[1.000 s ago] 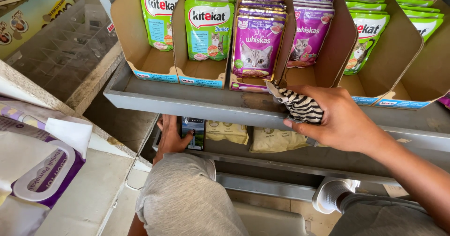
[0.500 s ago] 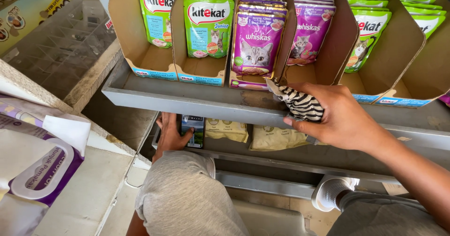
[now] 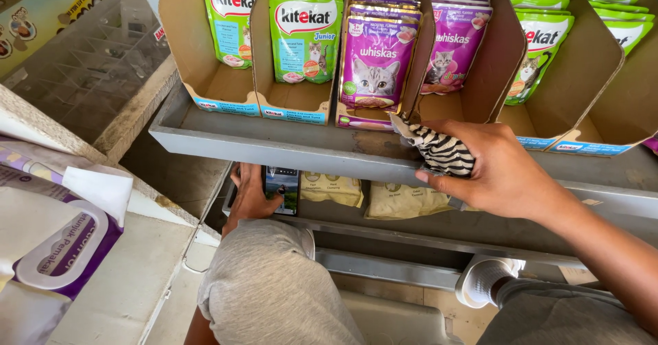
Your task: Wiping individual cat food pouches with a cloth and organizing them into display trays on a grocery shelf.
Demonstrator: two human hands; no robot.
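At lower centre-left the left hand (image 3: 250, 197) gripped a phone (image 3: 282, 190), while right of centre the right hand (image 3: 504, 173) clutched a zebra-striped cloth (image 3: 442, 151) on the grey shelf (image 3: 274, 143) edge; pressing flat would probably wipe best.

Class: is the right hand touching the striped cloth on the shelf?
Touching. The head view shows the right hand closed around the striped cloth, fingers wrapped over it.
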